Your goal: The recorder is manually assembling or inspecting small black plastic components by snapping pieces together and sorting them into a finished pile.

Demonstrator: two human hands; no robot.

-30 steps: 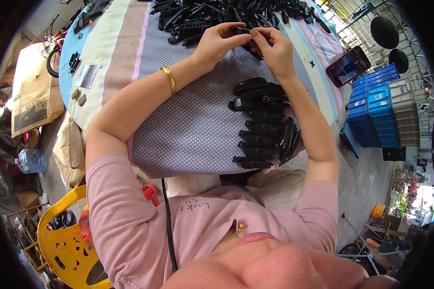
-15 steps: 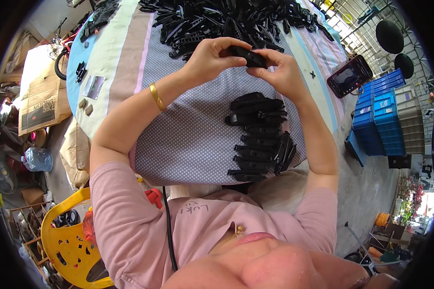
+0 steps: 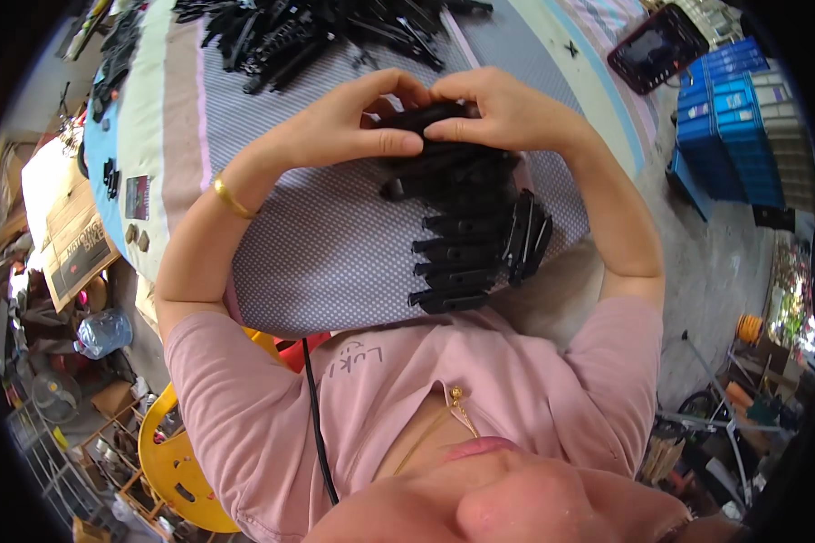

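Note:
My left hand and my right hand meet at the far end of a stack of black plastic parts. Between them is a dark black plastic part, pinched by the thumbs and fingers of both hands; its exact kind is hard to make out. It is slightly blurred, and I cannot tell whether it touches the stack under it. Beside the stack's right side, several narrow black pieces lean together. Farther off lies a big loose heap of long black plastic pieces.
A patterned cloth covers the table. A phone is held up at the far right, near blue crates. Small black pieces and a small printed card lie at left. A yellow chair stands at lower left.
Both hands have brought the black part nearer to me, from beside the heap to over the far end of the stack. The whole view has also shifted.

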